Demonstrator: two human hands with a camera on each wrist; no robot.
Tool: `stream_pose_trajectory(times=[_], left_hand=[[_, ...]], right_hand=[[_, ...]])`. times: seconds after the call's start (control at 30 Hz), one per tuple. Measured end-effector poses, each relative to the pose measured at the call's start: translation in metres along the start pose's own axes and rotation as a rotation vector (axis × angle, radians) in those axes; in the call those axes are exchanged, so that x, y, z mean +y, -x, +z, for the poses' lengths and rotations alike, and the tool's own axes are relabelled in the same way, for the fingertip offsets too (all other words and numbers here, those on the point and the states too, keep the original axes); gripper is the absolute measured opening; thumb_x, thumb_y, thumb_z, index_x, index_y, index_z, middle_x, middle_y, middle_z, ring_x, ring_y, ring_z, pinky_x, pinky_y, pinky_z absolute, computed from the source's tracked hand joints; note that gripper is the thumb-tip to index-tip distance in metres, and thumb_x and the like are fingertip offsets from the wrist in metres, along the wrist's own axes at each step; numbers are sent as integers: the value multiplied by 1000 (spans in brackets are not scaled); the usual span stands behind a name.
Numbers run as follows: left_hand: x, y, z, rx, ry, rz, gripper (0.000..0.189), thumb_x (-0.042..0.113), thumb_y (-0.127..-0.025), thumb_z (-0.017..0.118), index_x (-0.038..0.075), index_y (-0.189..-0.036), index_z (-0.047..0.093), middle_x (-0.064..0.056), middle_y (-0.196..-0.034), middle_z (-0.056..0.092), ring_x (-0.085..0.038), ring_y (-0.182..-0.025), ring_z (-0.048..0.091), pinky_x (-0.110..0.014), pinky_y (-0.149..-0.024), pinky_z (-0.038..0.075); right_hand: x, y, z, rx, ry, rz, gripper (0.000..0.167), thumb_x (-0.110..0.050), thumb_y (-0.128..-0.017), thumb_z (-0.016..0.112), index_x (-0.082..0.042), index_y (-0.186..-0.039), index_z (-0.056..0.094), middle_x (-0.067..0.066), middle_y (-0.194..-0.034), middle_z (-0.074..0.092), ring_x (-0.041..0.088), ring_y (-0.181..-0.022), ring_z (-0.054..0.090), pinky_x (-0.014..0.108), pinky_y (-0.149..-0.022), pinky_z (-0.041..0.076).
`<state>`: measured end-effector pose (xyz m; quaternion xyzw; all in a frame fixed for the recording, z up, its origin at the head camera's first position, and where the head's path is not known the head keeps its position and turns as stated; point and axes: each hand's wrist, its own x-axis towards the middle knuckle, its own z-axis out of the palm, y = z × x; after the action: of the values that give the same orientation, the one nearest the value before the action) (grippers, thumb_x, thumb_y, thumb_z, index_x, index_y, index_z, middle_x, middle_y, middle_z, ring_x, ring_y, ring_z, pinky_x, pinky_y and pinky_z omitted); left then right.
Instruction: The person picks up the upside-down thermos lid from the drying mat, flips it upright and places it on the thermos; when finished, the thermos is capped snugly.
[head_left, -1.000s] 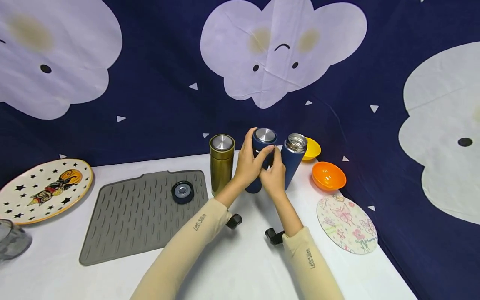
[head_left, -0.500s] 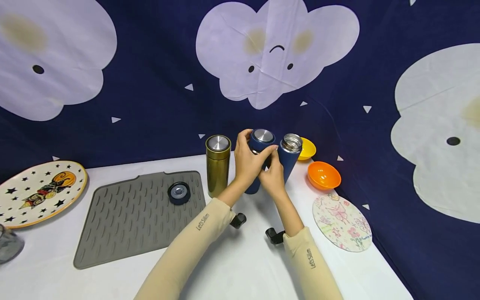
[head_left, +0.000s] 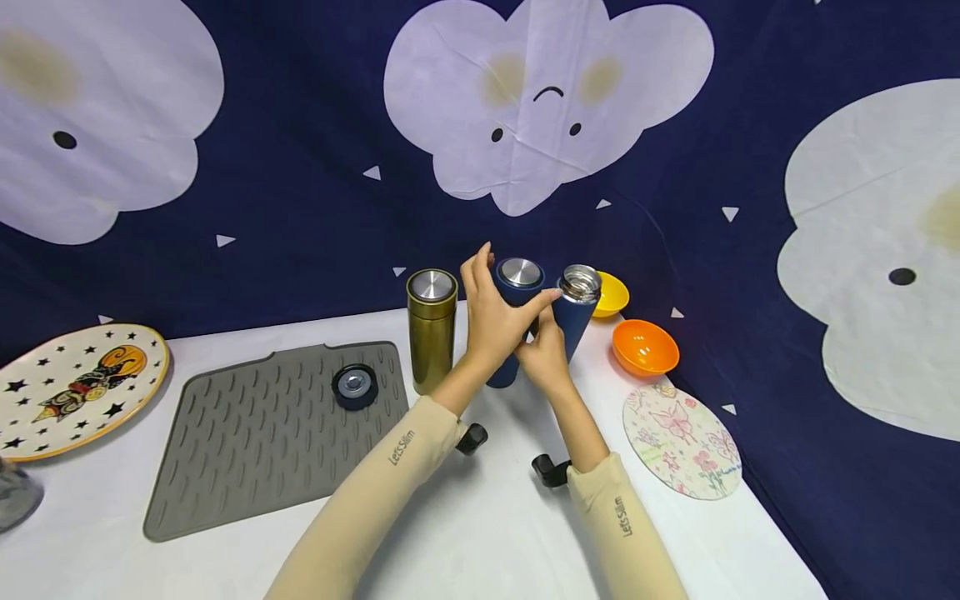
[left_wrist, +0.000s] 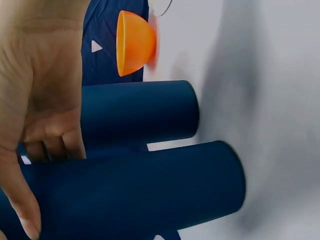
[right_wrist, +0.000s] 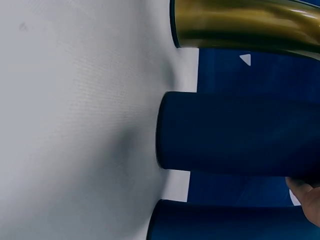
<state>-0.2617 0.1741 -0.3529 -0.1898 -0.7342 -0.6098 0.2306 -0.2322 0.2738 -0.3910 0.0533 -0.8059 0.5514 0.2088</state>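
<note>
A dark blue vacuum flask [head_left: 521,282] with a silver-topped lid stands in front of me on the table. My left hand [head_left: 497,325] is spread around its top, fingers straight and lifted off the lid's left side, thumb reaching past its front right. My right hand [head_left: 543,357] grips the flask's upper body from the right, as the left wrist view shows with thumb [left_wrist: 31,220] at the front. Behind it on the right stands a second blue flask [head_left: 577,312], lidless, its steel neck bare. A gold flask [head_left: 432,342] with its lid on stands left of both.
A dark round lid [head_left: 355,387] lies on a grey ribbed mat [head_left: 247,433] at left. Beyond the mat are a patterned plate [head_left: 82,383] and a glass [head_left: 17,497]. At right are a yellow bowl [head_left: 612,295], an orange bowl [head_left: 645,348] and a round drawn-on mat [head_left: 682,442].
My left fingers, earlier around the lid, have straightened and come away from its left side. The right hand keeps its grip on the flask. The head view has shifted slightly.
</note>
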Motion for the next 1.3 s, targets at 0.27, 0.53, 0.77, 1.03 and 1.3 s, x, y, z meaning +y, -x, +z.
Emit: stream_pose_trajectory(times=[0.27,0.53,0.77,1.03,1.3], left_hand=[[-6,1,-6,-67,53,101,69,25,-90,73,4,-144,36,-16,-144,50,-27,-133,50,-40,-111,40],[-5,7,2,14,14,8,96,38,-76,85,4,-148,32,-14,-142,40,-27,-132,44,-40,-111,39],[-14,12,-7,-26,112,63,75,22,-88,74,3,-146,32,-17,-147,48,-27,-137,47,-43,-113,38],[-9,8,0,70,23,23,100,36,-74,87,7,-150,29,-14,-135,42,-27,-125,44,-40,-105,43],[-16,13,-2,33,81,103,64,22,-90,70,2,-141,37,-20,-133,53,-30,-123,54,-43,-104,45]], right_hand=[[1,-1,-2,4,5,-17,71,5,-82,67,-1,-146,37,25,-143,51,38,-134,49,50,-111,40],[-4,3,1,24,16,-22,56,13,-77,59,6,-131,46,29,-121,60,41,-118,60,49,-104,47],[2,-1,2,23,-1,-35,67,5,-82,67,-1,-143,40,25,-135,56,38,-128,55,48,-110,42],[1,0,2,27,19,-13,61,11,-79,63,5,-137,43,28,-129,57,41,-126,56,49,-109,43],[5,-1,2,19,9,-47,71,6,-82,69,-2,-146,39,24,-136,56,37,-127,55,48,-110,42]])
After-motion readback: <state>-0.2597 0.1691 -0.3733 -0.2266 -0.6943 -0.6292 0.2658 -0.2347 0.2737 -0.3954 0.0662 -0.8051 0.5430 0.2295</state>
